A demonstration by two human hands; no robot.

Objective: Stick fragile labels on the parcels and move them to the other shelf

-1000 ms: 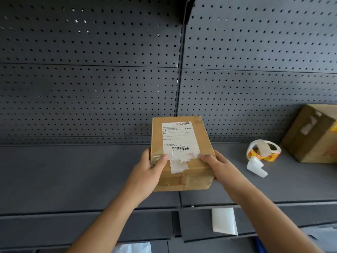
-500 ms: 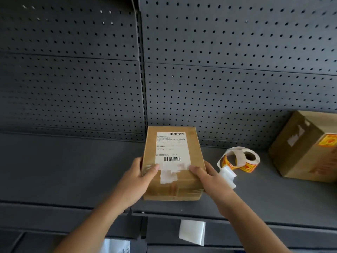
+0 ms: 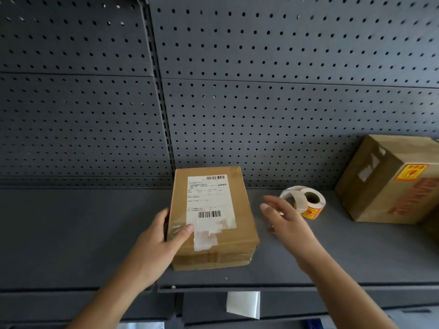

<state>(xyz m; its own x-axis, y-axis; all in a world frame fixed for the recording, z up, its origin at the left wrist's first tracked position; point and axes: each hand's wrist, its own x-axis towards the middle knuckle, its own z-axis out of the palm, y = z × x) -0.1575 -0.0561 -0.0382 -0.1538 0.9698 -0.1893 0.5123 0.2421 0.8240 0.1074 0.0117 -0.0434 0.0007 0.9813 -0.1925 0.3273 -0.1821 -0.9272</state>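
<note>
A small brown cardboard parcel [image 3: 213, 224] with a white shipping label lies flat on the dark grey shelf [image 3: 83, 233]. My left hand [image 3: 161, 243] grips its left near corner, thumb on top. My right hand [image 3: 285, 222] is off the parcel, fingers spread, hovering between it and the roll of yellow-red fragile labels [image 3: 306, 203], which stands just beyond my fingertips. A larger brown parcel [image 3: 389, 181] with a fragile label stuck on it sits at the right edge of the shelf.
A perforated grey back panel [image 3: 261, 103] rises behind the shelf, split by a vertical upright [image 3: 161, 115]. A white slip of backing paper [image 3: 243, 303] hangs below the shelf's front edge. The shelf's left half is bare grey surface.
The parcel has been set down flat on the shelf. My right hand has let go of it and moved right toward the label roll. My left hand still holds it.
</note>
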